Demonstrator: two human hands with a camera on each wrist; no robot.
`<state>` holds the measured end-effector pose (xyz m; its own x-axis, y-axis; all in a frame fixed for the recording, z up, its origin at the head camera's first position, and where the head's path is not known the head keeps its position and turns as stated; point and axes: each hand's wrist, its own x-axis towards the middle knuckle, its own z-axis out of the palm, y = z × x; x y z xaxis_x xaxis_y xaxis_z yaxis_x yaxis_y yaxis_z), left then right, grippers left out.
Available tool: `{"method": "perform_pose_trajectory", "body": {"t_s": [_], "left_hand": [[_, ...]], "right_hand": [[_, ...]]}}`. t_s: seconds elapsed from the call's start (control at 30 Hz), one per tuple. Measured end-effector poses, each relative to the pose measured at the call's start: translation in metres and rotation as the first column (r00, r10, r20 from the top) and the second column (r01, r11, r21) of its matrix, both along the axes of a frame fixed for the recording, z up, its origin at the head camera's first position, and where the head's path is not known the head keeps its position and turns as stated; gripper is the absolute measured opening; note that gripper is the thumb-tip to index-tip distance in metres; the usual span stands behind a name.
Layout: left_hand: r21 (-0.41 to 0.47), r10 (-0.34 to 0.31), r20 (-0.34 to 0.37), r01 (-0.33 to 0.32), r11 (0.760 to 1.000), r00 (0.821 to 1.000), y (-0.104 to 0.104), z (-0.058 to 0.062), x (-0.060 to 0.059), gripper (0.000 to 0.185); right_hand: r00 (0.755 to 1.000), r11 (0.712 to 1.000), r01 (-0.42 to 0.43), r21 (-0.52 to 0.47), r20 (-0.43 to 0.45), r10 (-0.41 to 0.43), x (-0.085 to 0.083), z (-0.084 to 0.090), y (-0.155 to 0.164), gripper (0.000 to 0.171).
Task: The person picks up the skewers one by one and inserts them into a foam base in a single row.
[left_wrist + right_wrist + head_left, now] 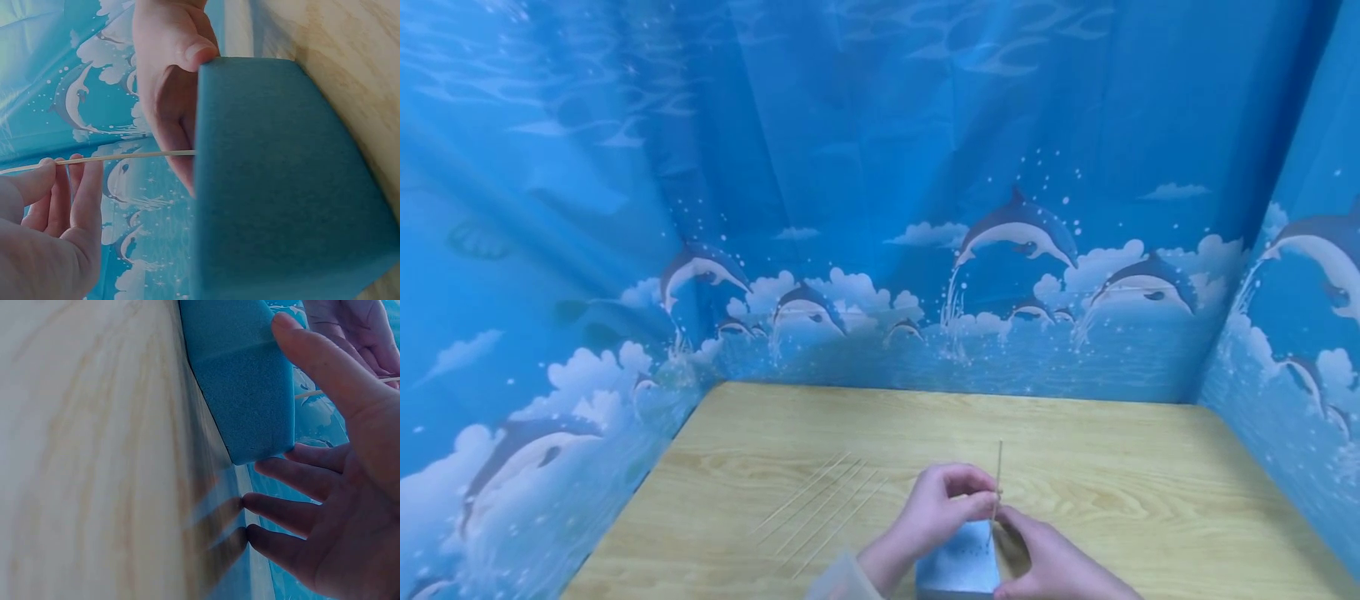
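A blue foam block [951, 562] stands on the table, with small dark marks on its top face. My left hand [943, 504] pinches a thin wooden stick [999, 467] between thumb and fingertips above the block. The stick is upright, and in the left wrist view its lower end meets the top face of the foam block [287, 175]. My right hand [1048, 557] holds the block at its right side, thumb at the near corner and index finger at the far one. In the right wrist view, the other fingers [284, 512] reach past the block beside the tabletop.
Several more thin wooden sticks [827, 512] lie slantwise, side by side, on the table to the left of my hands. The wood-grain table [1120, 450] is enclosed at the back and sides by a blue curtain [865, 167] printed with dolphins.
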<state>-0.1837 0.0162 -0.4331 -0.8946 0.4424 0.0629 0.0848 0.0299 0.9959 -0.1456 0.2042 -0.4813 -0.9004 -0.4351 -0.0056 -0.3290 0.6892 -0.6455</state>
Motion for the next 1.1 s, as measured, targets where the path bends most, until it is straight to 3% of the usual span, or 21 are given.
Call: {"method": "perform_pose_trajectory", "body": {"t_s": [0.2, 0.37, 0.67, 0.87, 1.1], "left_hand": [[0.045, -0.015, 0.045, 0.013, 0.999, 0.999, -0.002, -0.004, -0.001, 0.014], [0.101, -0.041, 0.087, 0.033, 0.994, 0.995, -0.003, -0.007, 0.001, 0.018], [0.141, -0.071, 0.094, 0.058, 0.988, 0.993, -0.003, -0.008, 0.004, 0.021], [0.157, -0.1, 0.101, 0.084, 0.984, 0.99, -0.01, -0.001, 0.004, 0.025], [0.143, -0.091, 0.022, 0.087, 0.986, 0.996, -0.034, 0.019, -0.007, 0.029]], "right_hand": [[0.999, 1.0, -0.004, 0.014, -0.036, 0.005, 0.0, 0.0, 0.0, 0.103], [1.0, 1.0, -0.004, 0.011, -0.001, 0.004, 0.0, 0.0, 0.0, 0.105], [1.0, 1.0, -0.01, -0.01, 0.023, 0.01, 0.001, -0.001, 0.0, 0.107], [1.0, 1.0, -0.015, -0.002, 0.014, 0.015, 0.0, 0.0, -0.002, 0.107], [0.997, 1.0, -0.007, 0.006, -0.082, 0.008, 0.001, 0.001, -0.003, 0.101]]}}
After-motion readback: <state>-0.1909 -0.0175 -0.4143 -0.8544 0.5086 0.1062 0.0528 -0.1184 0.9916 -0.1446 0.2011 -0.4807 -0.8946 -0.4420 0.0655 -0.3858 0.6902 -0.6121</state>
